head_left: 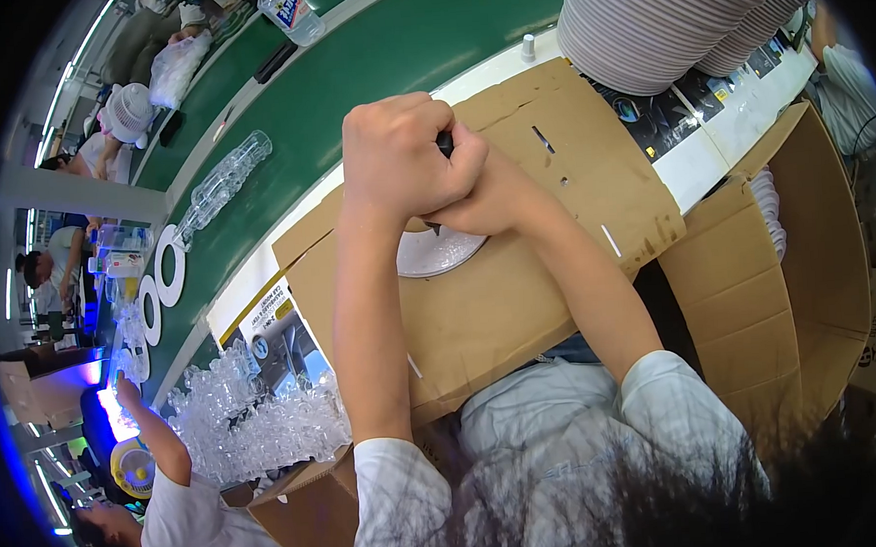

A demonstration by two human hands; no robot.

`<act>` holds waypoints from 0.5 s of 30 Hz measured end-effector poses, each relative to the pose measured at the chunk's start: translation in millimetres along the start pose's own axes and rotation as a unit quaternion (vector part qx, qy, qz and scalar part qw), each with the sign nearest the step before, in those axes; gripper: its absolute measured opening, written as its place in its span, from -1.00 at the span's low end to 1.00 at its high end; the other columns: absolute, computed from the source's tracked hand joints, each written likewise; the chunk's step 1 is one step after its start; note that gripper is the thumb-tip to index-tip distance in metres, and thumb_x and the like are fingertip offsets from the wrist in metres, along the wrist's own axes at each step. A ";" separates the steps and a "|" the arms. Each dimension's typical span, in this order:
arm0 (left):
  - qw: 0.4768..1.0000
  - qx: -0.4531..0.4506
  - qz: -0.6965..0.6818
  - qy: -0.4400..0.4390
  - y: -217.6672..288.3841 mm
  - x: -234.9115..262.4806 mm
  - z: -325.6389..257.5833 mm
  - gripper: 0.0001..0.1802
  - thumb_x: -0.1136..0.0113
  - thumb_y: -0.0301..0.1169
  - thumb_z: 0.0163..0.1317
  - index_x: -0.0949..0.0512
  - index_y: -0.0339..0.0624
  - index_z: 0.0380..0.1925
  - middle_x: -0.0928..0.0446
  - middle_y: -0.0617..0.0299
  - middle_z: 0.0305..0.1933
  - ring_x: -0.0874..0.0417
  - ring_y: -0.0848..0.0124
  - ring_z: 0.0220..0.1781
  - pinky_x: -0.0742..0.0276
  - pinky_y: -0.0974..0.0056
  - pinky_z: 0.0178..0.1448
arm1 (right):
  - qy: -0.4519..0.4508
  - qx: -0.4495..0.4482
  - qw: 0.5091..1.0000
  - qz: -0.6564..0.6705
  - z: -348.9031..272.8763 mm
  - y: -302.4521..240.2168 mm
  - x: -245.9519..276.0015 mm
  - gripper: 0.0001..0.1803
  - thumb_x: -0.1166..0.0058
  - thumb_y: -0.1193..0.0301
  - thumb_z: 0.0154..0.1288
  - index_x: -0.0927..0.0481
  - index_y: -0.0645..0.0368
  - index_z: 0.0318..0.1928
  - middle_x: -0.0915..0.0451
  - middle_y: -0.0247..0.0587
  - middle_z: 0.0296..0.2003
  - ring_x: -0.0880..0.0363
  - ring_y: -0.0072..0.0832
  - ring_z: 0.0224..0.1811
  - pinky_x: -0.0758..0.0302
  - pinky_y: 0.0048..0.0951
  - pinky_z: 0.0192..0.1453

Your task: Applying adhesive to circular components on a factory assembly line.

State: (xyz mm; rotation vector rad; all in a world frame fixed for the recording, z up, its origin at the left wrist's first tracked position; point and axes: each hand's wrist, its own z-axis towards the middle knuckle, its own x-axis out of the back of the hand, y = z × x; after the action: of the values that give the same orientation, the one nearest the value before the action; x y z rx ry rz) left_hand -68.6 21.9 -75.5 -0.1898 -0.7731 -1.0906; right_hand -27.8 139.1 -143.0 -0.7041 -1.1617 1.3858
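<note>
In front of me, a flat cardboard sheet (491,340) lies over the table's near edge. On it rests a round white disc (435,259), partly covered by my hands. My left hand (392,157) is closed in a fist above it, stacked over my right hand (479,197), which is also closed. Between them pokes the black end of a tool handle (445,142). A dark pointed tip shows just below my hands, over the disc. Most of the tool is hidden, so its exact kind does not show.
Tall stacks of white discs (643,30) stand at the far right, near a small white cap (528,47). An open cardboard box (815,293) is at my right. Clear plastic parts (267,421) pile up at left. White rings (169,268) lie on the green belt; a co-worker (188,514) sits left.
</note>
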 end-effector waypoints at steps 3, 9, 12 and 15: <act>1.000 0.000 0.005 -0.003 -0.4 0.1 -0.2 -0.85 -0.11 -0.45 -0.25 -0.44 -0.28 -0.82 -0.32 0.13 -0.78 -0.31 0.26 -0.77 -0.26 0.26 -0.65 | -0.006 0.000 1.000 -0.002 0.1 -0.7 0.6 -0.72 -0.36 0.31 0.02 -0.61 0.26 -0.38 -0.68 -0.14 -0.47 -0.66 -0.35 -0.37 -0.56 -0.38 -0.27; 1.000 0.007 0.005 -0.004 -0.7 0.4 -1.7 -0.85 -0.11 -0.45 -0.24 -0.44 -0.28 -0.82 -0.33 0.12 -0.78 -0.32 0.26 -0.77 -0.27 0.26 -0.65 | -0.002 0.011 1.000 0.007 1.4 0.3 -0.9 -0.73 -0.36 0.33 0.01 -0.60 0.26 -0.39 -0.67 -0.15 -0.49 -0.66 -0.36 -0.40 -0.55 -0.38 -0.30; 1.000 0.000 0.011 -0.010 1.5 0.5 0.0 -0.85 -0.11 -0.44 -0.23 -0.45 -0.28 -0.82 -0.33 0.12 -0.78 -0.32 0.25 -0.77 -0.27 0.26 -0.64 | 0.013 0.025 0.999 0.015 0.1 1.1 0.2 -0.72 -0.36 0.32 0.01 -0.59 0.27 -0.40 -0.66 -0.15 -0.50 -0.66 -0.37 -0.39 -0.56 -0.38 -0.30; 1.000 0.008 0.017 -0.013 2.5 3.4 -0.9 -0.84 -0.13 -0.43 -0.21 -0.47 -0.29 -0.79 -0.35 0.10 -0.77 -0.35 0.24 -0.75 -0.29 0.26 -0.63 | -0.007 0.006 1.000 0.007 1.0 -4.9 0.6 -0.73 -0.38 0.36 0.00 -0.59 0.27 -0.40 -0.66 -0.17 -0.50 -0.66 -0.39 -0.39 -0.57 -0.39 -0.29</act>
State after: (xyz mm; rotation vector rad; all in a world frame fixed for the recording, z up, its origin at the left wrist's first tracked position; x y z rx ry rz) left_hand -65.3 20.2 -73.4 -0.2036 -0.7995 -1.0510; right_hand -27.0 138.8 -138.0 -0.6964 -1.1602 1.4103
